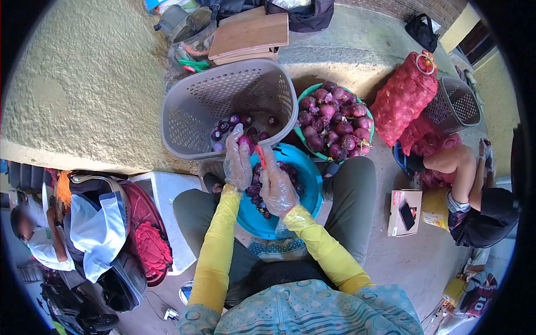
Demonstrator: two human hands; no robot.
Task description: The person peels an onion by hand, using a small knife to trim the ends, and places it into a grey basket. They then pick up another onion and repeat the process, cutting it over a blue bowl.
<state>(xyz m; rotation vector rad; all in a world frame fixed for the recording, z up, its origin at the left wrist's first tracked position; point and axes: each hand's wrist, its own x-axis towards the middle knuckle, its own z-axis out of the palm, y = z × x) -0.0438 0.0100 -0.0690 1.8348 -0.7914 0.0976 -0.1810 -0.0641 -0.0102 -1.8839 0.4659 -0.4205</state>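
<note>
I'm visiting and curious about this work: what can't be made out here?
In the head view:
Red tool: the right hand hides part, so its kind is unclear.
Onion: the left hand hides one side.
Blue basin: purple pieces and the right hand hide much of its floor.
Black bag: cut off by the top edge.
Phone: too small to read any screen.

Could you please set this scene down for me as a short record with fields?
Left hand: clear glove, holding a purple onion
Right hand: clear glove, fingers around a slim red tool, type unclear
Blue basin: between the person's legs, dark purple scraps inside
Grey basket: beyond the hands, a few onions on its floor
Green basket: right of the grey one, heaped with unpeeled onions
Mesh sack: red, filled, right of the green basket
Phone: on a small carton, far right
</note>
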